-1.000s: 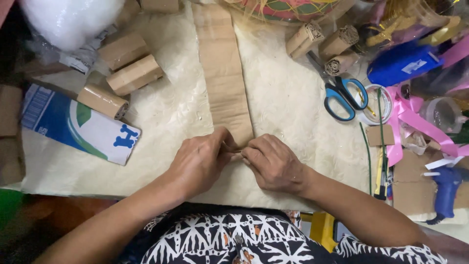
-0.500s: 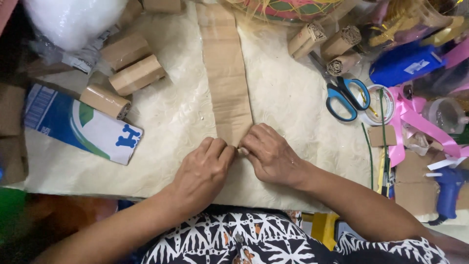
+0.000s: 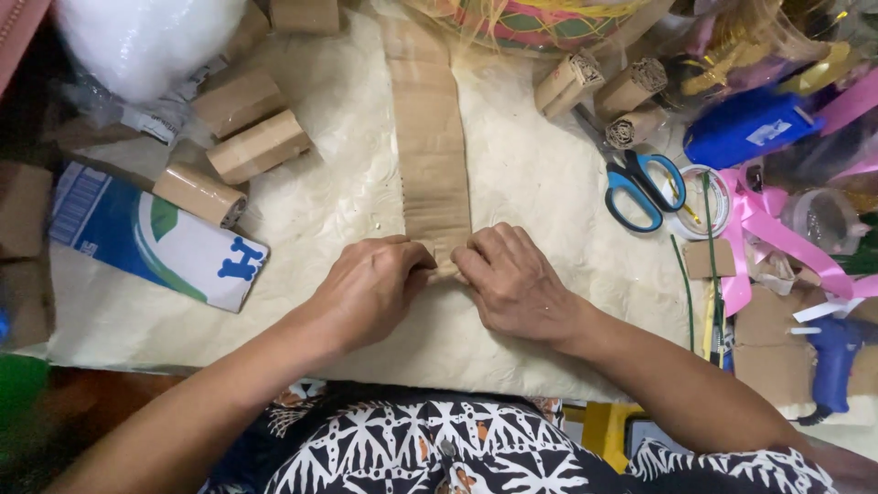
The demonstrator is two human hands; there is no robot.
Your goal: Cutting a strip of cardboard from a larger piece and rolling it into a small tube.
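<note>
Cream mat [image 3: 549, 183], mid-frame: left hand [image 3: 370, 288] and right hand [image 3: 512, 279] both pinch strip [image 3: 430, 137] near end; roll barely begun, most length flat.

Counted in head view:
- 2 hands: left hand [image 3: 370, 288], right hand [image 3: 514, 279]
- 1 cardboard strip [image 3: 430, 137]
- 3 plain cardboard rolls, left side [image 3: 259, 146]
- 3 rolled corrugated pieces, top right [image 3: 631, 87]
- 1 pair of blue-handled scissors [image 3: 640, 187]
- 1 blue-and-white carton [image 3: 151, 236]
- 1 blue glue gun [image 3: 834, 352]
- 1 clear tape roll [image 3: 704, 197]
</note>
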